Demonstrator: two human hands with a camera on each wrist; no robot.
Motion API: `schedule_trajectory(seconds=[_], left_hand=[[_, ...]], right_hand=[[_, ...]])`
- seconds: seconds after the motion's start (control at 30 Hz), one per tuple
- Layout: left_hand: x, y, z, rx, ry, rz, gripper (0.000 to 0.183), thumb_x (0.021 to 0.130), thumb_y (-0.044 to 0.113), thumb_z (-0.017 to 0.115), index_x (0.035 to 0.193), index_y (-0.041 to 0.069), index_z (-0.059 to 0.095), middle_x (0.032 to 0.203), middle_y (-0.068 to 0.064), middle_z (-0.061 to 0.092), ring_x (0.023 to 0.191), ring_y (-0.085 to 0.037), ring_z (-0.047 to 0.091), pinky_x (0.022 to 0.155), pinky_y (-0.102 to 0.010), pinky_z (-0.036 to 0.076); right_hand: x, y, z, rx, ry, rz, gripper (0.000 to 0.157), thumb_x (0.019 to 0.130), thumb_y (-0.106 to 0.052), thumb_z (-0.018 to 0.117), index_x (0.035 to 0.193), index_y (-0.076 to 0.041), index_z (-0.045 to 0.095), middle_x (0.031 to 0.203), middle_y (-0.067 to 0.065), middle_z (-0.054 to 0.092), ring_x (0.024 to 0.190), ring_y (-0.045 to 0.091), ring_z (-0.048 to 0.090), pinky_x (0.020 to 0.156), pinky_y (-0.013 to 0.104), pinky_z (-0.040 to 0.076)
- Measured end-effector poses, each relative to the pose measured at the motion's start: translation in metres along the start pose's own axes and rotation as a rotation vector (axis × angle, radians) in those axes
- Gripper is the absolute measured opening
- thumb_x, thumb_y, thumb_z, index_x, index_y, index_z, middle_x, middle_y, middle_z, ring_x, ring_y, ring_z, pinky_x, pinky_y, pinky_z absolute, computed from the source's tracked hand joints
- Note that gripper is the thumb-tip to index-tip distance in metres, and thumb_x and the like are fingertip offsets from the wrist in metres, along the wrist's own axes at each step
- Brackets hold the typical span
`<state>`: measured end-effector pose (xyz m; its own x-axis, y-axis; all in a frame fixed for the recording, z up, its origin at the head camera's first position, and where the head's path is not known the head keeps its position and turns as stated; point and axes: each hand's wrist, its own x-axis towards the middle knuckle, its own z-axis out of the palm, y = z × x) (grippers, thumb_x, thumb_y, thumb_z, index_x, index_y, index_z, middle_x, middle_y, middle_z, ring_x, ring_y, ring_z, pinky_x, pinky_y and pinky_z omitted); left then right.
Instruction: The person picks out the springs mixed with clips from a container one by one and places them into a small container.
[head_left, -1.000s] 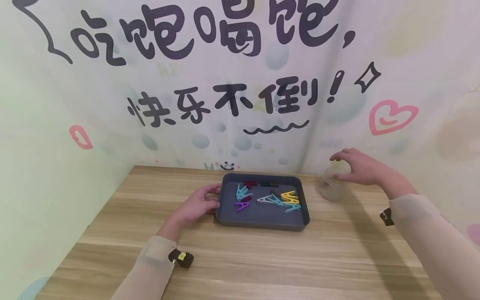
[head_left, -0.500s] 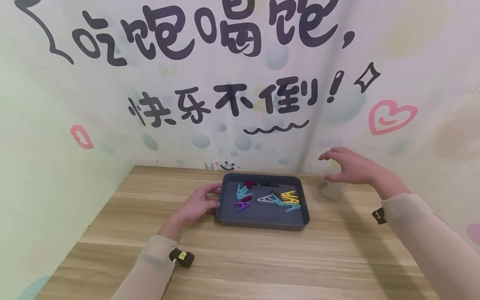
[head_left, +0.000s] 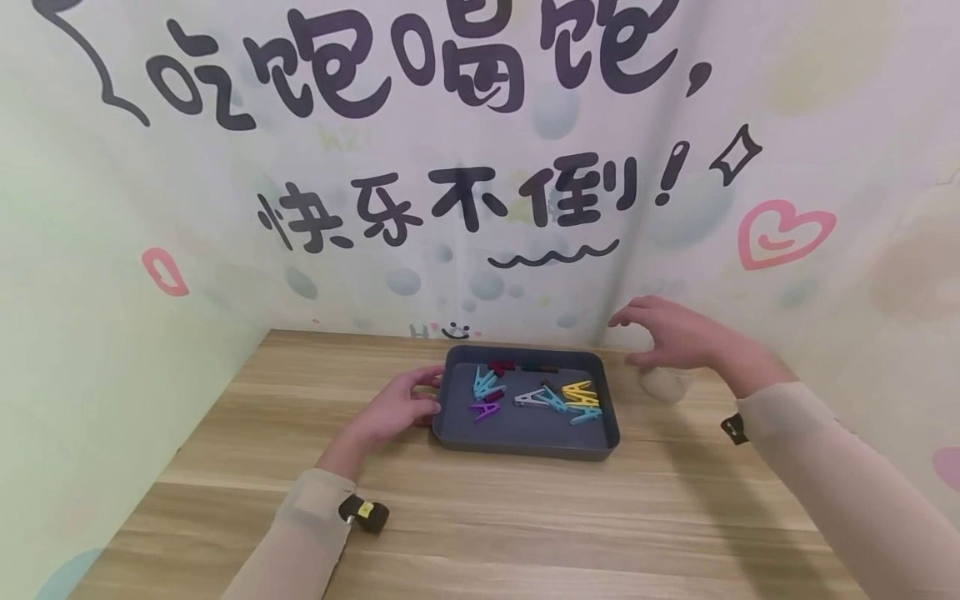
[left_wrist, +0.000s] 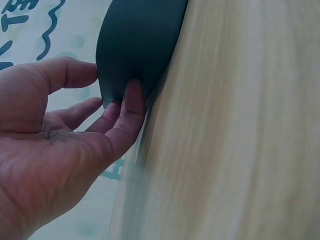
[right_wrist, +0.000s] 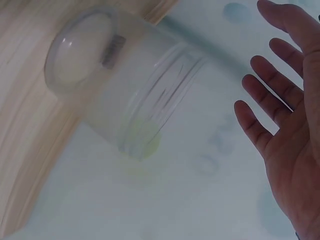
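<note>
A dark grey rectangular tray (head_left: 525, 447) lies on the table with several small plastic clothespins in it: light blue (head_left: 484, 383), purple (head_left: 486, 411), pale lilac (head_left: 531, 397), yellow (head_left: 577, 390), dark red and dark ones. At the tray's left end, my left hand (head_left: 396, 408) touches the outer wall with thumb and fingertips; the left wrist view shows them along rim and base. My right hand (head_left: 678, 333) hovers in front of a clear plastic jar (right_wrist: 107, 75), partly hiding it in the head view. Its fingers are relaxed and hold nothing. A small dark piece (right_wrist: 114, 51) shows through the jar near its base.
The wood-grain table (head_left: 480, 525) extends toward me in front of the tray. A white printed cloth backdrop (head_left: 375, 292) with large black characters hangs right behind the table's back edge, close to tray and jar.
My right hand has moved left from over the jar's mouth toward the tray. A small dark and yellowish bit by its fingertips one second ago is gone. Left hand and tray stay put.
</note>
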<state>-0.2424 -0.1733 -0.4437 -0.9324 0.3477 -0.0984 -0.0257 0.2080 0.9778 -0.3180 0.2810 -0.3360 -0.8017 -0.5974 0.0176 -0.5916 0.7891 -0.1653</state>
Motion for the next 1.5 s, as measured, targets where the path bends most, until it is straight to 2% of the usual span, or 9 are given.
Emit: schedule_trajectory(seconds=[0.47, 0.73, 0.9, 1.03, 1.3, 1.5], left_hand=[[0.001, -0.003, -0.001, 0.015, -0.006, 0.008, 0.069, 0.097, -0.008, 0.057, 0.162, -0.004, 0.035, 0.15, -0.029, 0.049, 0.123, -0.039, 0.065, 0.094, -0.043, 0.062], [0.0, -0.002, 0.0, 0.003, -0.008, 0.012, 0.07, 0.096, -0.008, 0.058, 0.161, -0.004, 0.035, 0.149, -0.03, 0.049, 0.118, -0.038, 0.067, 0.092, -0.042, 0.063], [-0.001, -0.001, -0.001, 0.009, -0.008, 0.012, 0.069, 0.096, -0.007, 0.058, 0.162, -0.004, 0.035, 0.149, -0.03, 0.049, 0.117, -0.037, 0.067, 0.092, -0.042, 0.063], [-0.001, -0.001, -0.001, 0.013, -0.006, 0.013, 0.069, 0.096, -0.007, 0.058, 0.161, -0.004, 0.035, 0.15, -0.03, 0.049, 0.119, -0.037, 0.067, 0.092, -0.042, 0.063], [-0.001, 0.0, 0.0, 0.01, 0.005, 0.011, 0.07, 0.096, -0.007, 0.059, 0.161, -0.004, 0.036, 0.15, -0.029, 0.049, 0.123, -0.039, 0.065, 0.093, -0.042, 0.063], [-0.002, 0.001, 0.0, 0.017, 0.01, 0.008, 0.069, 0.096, -0.008, 0.059, 0.161, -0.004, 0.036, 0.15, -0.029, 0.05, 0.123, -0.039, 0.065, 0.093, -0.042, 0.062]], right_hand=[[0.023, -0.024, 0.016, -0.034, -0.011, -0.122, 0.049, 0.083, -0.02, 0.089, 0.129, -0.015, 0.073, 0.126, 0.003, 0.067, 0.117, 0.028, 0.06, 0.102, 0.051, 0.054], [0.037, -0.036, 0.028, -0.069, -0.034, -0.205, 0.049, 0.085, -0.024, 0.089, 0.129, -0.015, 0.073, 0.127, 0.005, 0.067, 0.117, 0.026, 0.061, 0.102, 0.049, 0.054], [0.044, -0.045, 0.036, -0.078, -0.062, -0.212, 0.05, 0.085, -0.024, 0.089, 0.131, -0.013, 0.073, 0.13, 0.007, 0.066, 0.121, 0.028, 0.059, 0.106, 0.05, 0.053], [0.049, -0.051, 0.042, -0.086, -0.084, -0.194, 0.05, 0.084, -0.026, 0.089, 0.131, -0.016, 0.073, 0.132, 0.005, 0.065, 0.123, 0.027, 0.058, 0.109, 0.049, 0.052], [0.06, -0.057, 0.054, -0.127, -0.131, -0.219, 0.05, 0.083, -0.028, 0.09, 0.13, -0.017, 0.075, 0.122, 0.002, 0.066, 0.112, 0.024, 0.057, 0.103, 0.046, 0.053], [0.065, -0.061, 0.06, -0.156, -0.164, -0.215, 0.05, 0.084, -0.031, 0.09, 0.13, -0.019, 0.074, 0.122, 0.002, 0.065, 0.112, 0.025, 0.057, 0.103, 0.048, 0.053]])
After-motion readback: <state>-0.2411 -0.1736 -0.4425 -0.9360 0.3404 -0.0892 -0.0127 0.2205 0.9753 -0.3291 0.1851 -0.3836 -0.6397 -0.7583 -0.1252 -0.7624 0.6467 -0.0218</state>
